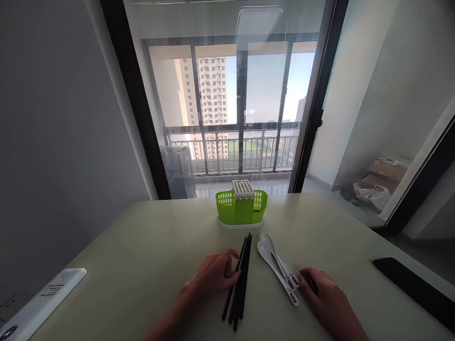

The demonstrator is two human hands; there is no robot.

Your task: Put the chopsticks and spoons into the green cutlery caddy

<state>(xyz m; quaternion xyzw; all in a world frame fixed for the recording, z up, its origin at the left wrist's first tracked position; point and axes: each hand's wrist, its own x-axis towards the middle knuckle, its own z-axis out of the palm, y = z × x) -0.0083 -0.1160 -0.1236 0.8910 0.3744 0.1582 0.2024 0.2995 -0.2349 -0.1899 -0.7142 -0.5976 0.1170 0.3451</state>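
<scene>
Several dark chopsticks (243,279) lie in a loose bundle on the table, tips pointing away from me. My left hand (217,271) is at their left side, its index finger and thumb apart, the thumb tip against the bundle. To the right of the chopsticks, several white spoons (275,265) lie partly overlapping, bowls away from me and patterned handle ends toward me. My right hand (323,292) rests loosely curled beside those handle ends, its fingertips at or very near them. A gap shows between thumb and index finger; the other fingers are mostly hidden.
A green utensil basket (245,210) with a white slotted top and white base stands toward the table's (152,246) far edge. At the left edge lies a white labelled object (53,293); a flat black object (412,286) is at the right. Glass doors stand behind.
</scene>
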